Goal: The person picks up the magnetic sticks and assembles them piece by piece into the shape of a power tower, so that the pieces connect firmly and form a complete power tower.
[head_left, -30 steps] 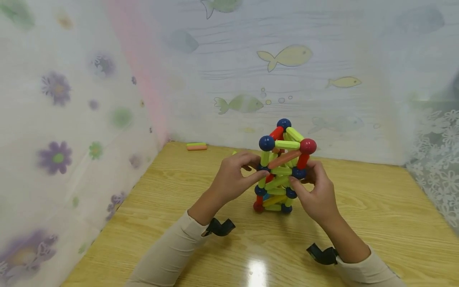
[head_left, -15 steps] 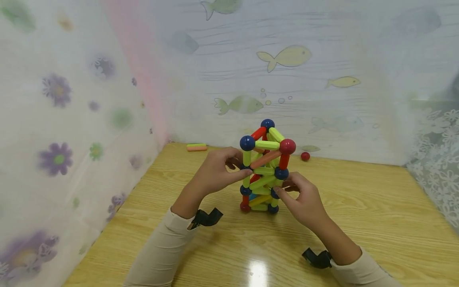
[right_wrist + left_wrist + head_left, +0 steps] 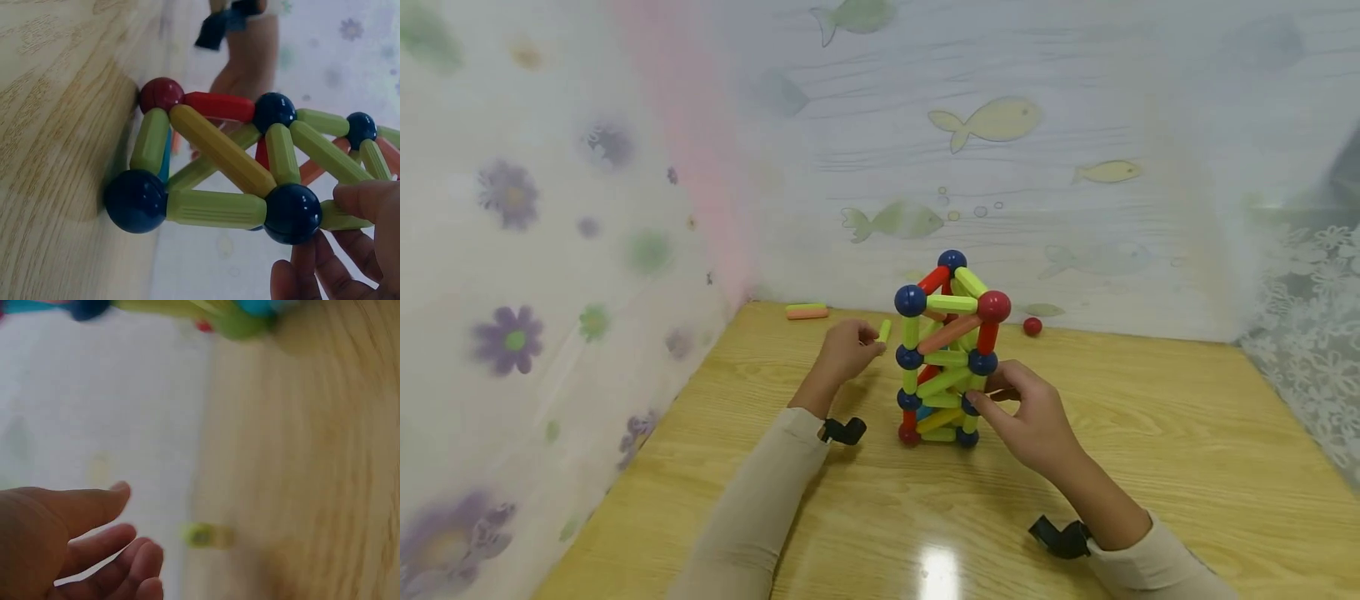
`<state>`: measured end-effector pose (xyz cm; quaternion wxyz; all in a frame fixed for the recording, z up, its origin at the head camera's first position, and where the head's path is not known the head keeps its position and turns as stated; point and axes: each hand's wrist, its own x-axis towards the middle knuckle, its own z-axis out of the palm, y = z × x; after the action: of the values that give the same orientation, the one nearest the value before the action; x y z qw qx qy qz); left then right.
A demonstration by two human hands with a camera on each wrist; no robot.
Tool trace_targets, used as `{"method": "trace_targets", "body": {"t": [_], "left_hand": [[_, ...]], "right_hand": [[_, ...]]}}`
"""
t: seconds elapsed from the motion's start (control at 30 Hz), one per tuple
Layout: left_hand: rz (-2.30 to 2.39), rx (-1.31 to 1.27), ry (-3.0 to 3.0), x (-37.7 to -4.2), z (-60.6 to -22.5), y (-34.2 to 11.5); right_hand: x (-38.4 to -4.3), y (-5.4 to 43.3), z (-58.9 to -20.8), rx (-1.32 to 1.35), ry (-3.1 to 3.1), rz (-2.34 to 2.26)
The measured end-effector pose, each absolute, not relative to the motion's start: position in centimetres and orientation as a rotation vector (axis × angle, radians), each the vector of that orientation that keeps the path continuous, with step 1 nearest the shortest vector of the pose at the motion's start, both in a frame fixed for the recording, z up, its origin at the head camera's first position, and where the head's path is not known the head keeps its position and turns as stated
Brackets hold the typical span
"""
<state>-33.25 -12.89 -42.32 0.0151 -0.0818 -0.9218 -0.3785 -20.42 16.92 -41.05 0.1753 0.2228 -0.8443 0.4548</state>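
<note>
A tower of magnetic rods and balls stands upright on the table, its rods lime, red, orange and yellow, its balls mostly dark blue with a few red. My right hand pinches it low on the right side; in the right wrist view the thumb and fingers lie around a lime rod beside a blue ball. My left hand is off the tower to the left, near a loose lime rod. In the left wrist view its thumb and fingers are apart, with that rod beyond the fingertips.
Two loose rods, one lime and one orange, lie together at the table's back left. A red ball sits near the back edge, right of the tower. Printed cloth walls stand behind and to the left of the wooden table.
The tower shifted left on the table in both hands, bringing the red ball into sight. My left hand then let go and moved left towards the loose lime rod. The right hand lowered its grip.
</note>
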Motion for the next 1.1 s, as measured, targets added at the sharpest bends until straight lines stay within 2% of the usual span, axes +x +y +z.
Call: {"method": "trace_targets", "body": {"t": [0.1, 0.27, 0.37, 0.47, 0.6, 0.8, 0.93, 1.1], "left_hand": [[-1.103, -0.067, -2.893, -35.1, -44.1, -12.2], [-1.074, 0.042, -2.916, -36.7, -45.3, -12.1], [-1.141, 0.058, -2.873, -36.8, -44.8, -12.3], [-1.327, 0.019, -2.717, -36.2, -42.5, -12.2], [-1.683, -0.221, -2.309, -33.3, -36.7, -11.5], [-1.932, -0.587, -1.907, -26.3, -28.8, -9.9], [-1.908, -0.676, -1.925, -23.8, -27.3, -8.8], [-1.796, -0.688, -1.99, -23.1, -27.6, -8.4]], "right_hand": [[-20.4, 16.9, -41.0, 0.633, -2.394, 1.297], [-20.4, 16.7, -41.1, 0.642, -2.393, 1.3], [-20.5, 16.6, -41.1, 0.646, -2.395, 1.289], [-20.5, 16.6, -41.1, 0.646, -2.394, 1.285], [-20.5, 16.7, -41.1, 0.636, -2.395, 1.275], [-20.6, 16.8, -41.1, 0.645, -2.379, 1.281], [-20.6, 16.8, -41.1, 0.639, -2.379, 1.284], [-20.6, 16.8, -41.2, 0.642, -2.382, 1.285]]}}
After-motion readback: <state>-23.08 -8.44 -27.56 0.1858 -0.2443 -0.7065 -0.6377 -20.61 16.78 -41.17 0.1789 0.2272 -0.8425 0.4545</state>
